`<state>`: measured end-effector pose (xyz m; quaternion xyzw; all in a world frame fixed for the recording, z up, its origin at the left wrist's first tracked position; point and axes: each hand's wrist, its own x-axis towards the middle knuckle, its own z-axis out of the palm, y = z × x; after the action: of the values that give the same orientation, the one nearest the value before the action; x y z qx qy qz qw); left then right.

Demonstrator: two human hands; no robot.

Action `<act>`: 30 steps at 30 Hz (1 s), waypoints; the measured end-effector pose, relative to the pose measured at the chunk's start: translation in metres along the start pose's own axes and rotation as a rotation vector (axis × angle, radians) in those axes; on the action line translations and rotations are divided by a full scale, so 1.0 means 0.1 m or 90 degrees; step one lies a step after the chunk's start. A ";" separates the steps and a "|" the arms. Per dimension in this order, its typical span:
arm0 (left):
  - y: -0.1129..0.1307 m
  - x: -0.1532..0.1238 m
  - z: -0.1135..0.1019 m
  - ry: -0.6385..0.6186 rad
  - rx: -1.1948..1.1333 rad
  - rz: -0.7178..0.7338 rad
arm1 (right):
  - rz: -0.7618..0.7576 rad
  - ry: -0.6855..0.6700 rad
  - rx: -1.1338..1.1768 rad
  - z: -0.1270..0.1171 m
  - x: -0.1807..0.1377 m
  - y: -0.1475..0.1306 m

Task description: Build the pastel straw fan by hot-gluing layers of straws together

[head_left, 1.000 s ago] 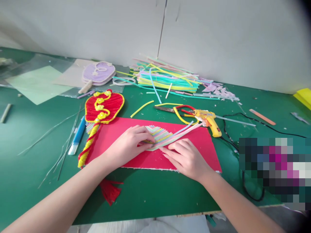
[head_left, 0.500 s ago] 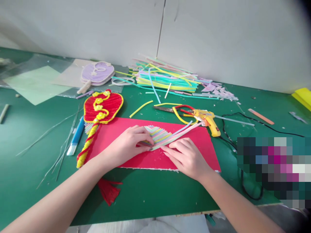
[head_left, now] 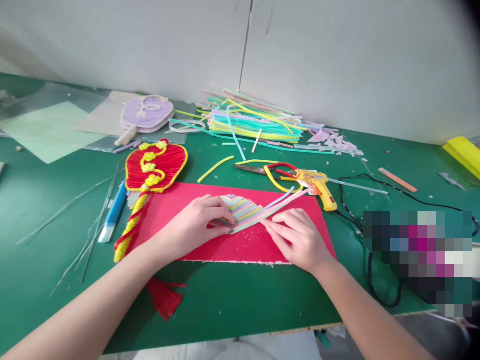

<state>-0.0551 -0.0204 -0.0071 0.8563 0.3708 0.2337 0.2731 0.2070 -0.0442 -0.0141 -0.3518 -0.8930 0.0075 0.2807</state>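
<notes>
Both hands lie open, gripping nothing: the left hand (head_left: 191,225) presses flat on the chevron of pastel strips (head_left: 243,207), and the right hand (head_left: 300,240) pins its trailing ends. The strips rest mid red mat (head_left: 168,212) on the green table (head_left: 232,295), with a yellow glue gun (head_left: 317,184) just beyond.

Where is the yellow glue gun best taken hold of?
Probably by the handle of the glue gun, coming from the near right. It lies flat with the handle angled toward the person's right hand, while its nozzle end sits close against the scissors.
</notes>
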 end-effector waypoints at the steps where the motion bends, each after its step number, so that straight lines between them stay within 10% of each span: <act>1: 0.00 0.00 0.00 0.003 0.000 0.000 | 0.006 -0.003 0.001 0.00 0.00 0.01; 30: -0.03 -0.01 0.00 0.000 0.013 -0.005 | 0.090 0.016 -0.002 -0.04 -0.04 0.13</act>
<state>-0.0569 -0.0197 -0.0089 0.8576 0.3766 0.2290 0.2649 0.2197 -0.0375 -0.0154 -0.4147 -0.8622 0.0217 0.2900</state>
